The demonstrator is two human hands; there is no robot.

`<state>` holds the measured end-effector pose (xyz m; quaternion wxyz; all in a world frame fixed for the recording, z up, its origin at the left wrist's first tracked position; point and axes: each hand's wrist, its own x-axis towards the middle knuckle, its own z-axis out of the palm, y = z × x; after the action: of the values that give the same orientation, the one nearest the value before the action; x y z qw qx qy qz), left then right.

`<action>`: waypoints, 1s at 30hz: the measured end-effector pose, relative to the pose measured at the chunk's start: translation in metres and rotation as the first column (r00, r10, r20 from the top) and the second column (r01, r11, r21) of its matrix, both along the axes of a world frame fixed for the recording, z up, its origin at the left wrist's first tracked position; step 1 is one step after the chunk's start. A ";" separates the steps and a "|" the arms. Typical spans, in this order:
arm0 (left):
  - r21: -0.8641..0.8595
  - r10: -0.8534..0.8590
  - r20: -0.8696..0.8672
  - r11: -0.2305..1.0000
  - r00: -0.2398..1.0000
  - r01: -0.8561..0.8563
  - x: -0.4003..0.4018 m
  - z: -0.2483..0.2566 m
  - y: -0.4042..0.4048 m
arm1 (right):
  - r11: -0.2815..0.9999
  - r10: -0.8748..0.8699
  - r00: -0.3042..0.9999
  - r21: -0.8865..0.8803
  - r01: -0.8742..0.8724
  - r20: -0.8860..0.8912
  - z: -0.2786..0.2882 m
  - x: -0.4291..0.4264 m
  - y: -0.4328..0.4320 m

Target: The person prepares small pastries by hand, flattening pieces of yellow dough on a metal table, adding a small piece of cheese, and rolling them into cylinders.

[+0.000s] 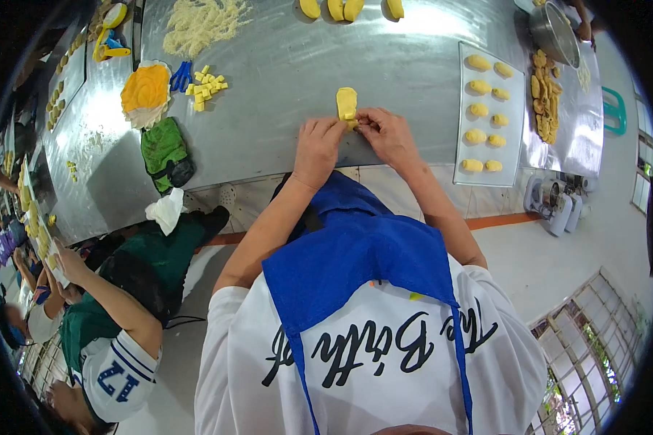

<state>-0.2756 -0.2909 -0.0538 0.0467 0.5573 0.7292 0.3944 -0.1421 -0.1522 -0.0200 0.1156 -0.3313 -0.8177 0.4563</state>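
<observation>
A flattened strip of yellow dough (pixel 346 99) lies on the steel table before me, its long side pointing away from my body. Small yellow blocks (pixel 348 116), like those in the pile, rest on its near end. My left hand (pixel 319 147) pinches that end from the left, fingertips at the dough's edge. From the other side, my right hand (pixel 389 136) grips the right edge between thumb and fingers. The fingers partly hide the near end. Farther off, several yellow dough pieces (pixel 352 9) sit at the top of the view.
On the right is a tray (pixel 513 130) of shaped dough rolls, then a dough heap (pixel 545 100) and a metal bowl (pixel 556 33). To the left lie yellow cubes (pixel 206 87), blue scissors (pixel 181 76), a green cloth item (pixel 166 149) and grated shreds (pixel 200 24). A co-worker holds a tray (pixel 39 234).
</observation>
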 end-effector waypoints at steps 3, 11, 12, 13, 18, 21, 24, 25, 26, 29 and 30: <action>0.000 -0.024 -0.013 1.000 1.000 0.024 0.001 0.002 -0.001 | 0.984 0.089 0.996 0.154 -0.088 0.004 -0.008 0.004 0.002; 0.007 -0.038 -0.005 0.999 0.999 0.038 -0.005 -0.004 0.001 | 0.958 0.138 0.990 0.259 -0.127 -0.024 -0.012 0.006 0.002; 0.006 -0.039 -0.004 0.999 0.999 0.039 -0.005 -0.003 0.002 | 0.965 0.124 0.992 0.238 -0.112 -0.033 -0.012 0.005 0.003; 0.004 -0.028 0.006 1.000 1.000 0.028 -0.006 -0.003 0.002 | 0.965 0.123 0.992 0.237 -0.111 -0.033 -0.012 0.004 0.004; 0.007 0.014 0.024 1.000 1.000 -0.014 -0.005 0.001 0.006 | 0.965 0.128 0.990 0.221 -0.138 0.061 -0.008 0.000 0.010; -0.028 0.040 0.136 0.999 0.990 -0.037 -0.006 0.005 0.009 | 0.965 0.142 0.981 0.202 -0.167 0.132 -0.005 -0.002 0.015; -0.034 0.038 0.144 0.999 0.989 -0.034 -0.008 0.004 0.010 | 0.955 0.172 0.979 0.224 -0.194 0.112 -0.007 -0.003 0.020; -0.047 0.033 0.145 0.999 0.989 -0.026 -0.008 0.004 0.010 | 0.955 0.172 0.979 0.225 -0.193 0.111 -0.007 -0.003 0.022; -0.059 0.028 0.147 0.998 0.989 -0.019 -0.009 0.004 0.010 | 0.950 0.195 0.973 0.224 -0.219 0.124 -0.006 -0.003 0.024; -0.084 0.031 0.133 0.996 0.991 -0.020 -0.005 0.012 0.011 | 0.952 0.209 0.966 0.194 -0.237 0.155 -0.002 -0.004 0.027; -0.085 0.032 0.133 0.996 0.991 -0.021 -0.004 0.010 0.011 | 0.957 0.207 0.964 0.170 -0.235 0.169 0.000 -0.005 0.027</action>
<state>-0.2794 -0.2803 -0.0443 0.1136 0.5174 0.7475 0.4008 -0.1470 -0.1257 -0.0201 0.0328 -0.2584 -0.8956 0.3606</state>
